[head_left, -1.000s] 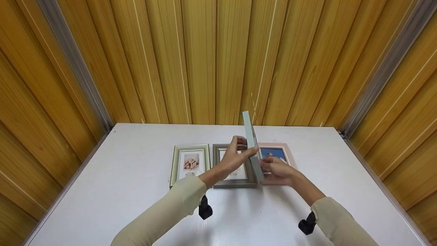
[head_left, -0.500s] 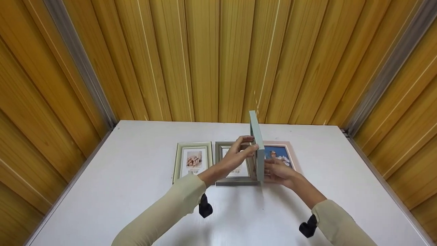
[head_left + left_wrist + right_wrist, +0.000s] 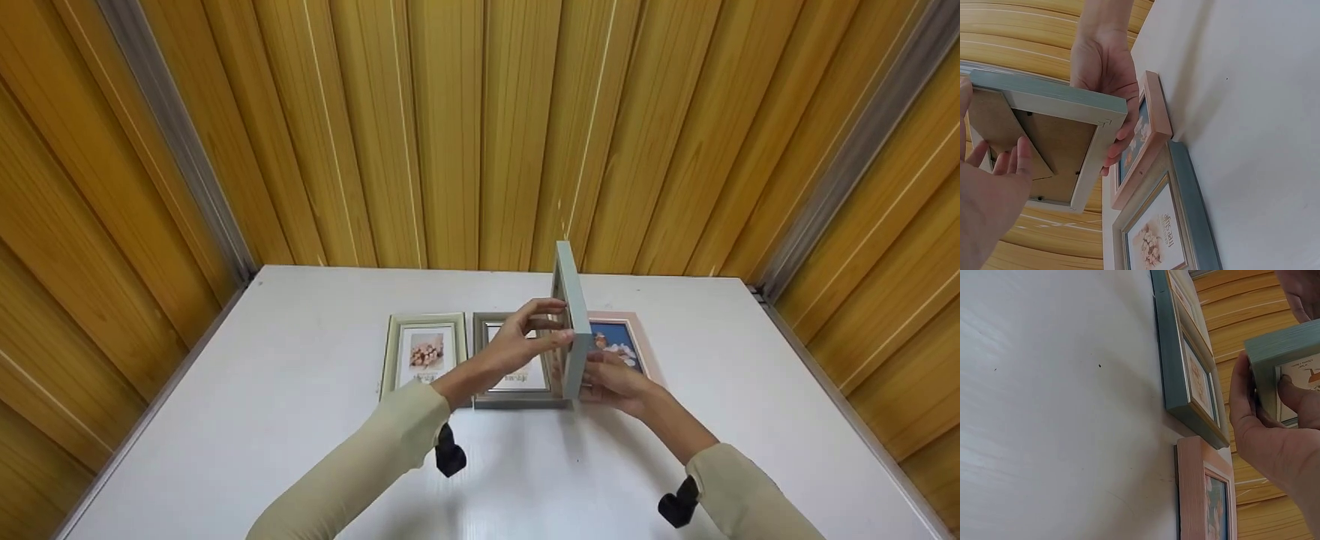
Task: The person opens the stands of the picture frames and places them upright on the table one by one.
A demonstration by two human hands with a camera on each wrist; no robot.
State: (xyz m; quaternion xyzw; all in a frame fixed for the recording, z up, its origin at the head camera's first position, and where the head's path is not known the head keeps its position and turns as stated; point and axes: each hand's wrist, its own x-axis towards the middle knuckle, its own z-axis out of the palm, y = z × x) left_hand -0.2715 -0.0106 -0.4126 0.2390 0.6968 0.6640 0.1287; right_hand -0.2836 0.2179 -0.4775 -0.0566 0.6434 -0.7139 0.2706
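Since 1 second ago, the blue-green frame (image 3: pixel 575 300) has turned; its top end has swung toward the right edge of the white table (image 3: pixel 315 345); its back, by the left hand (image 3: pixel 516 345), now shows from above; it hides more of the pink frame (image 3: pixel 622 337).

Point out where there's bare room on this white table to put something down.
The table is bare left of the green frame, right of the pink frame, and behind both, up to the wall. Crowded: the middle, where the grey frame sits between those two, the held frame raised close by.
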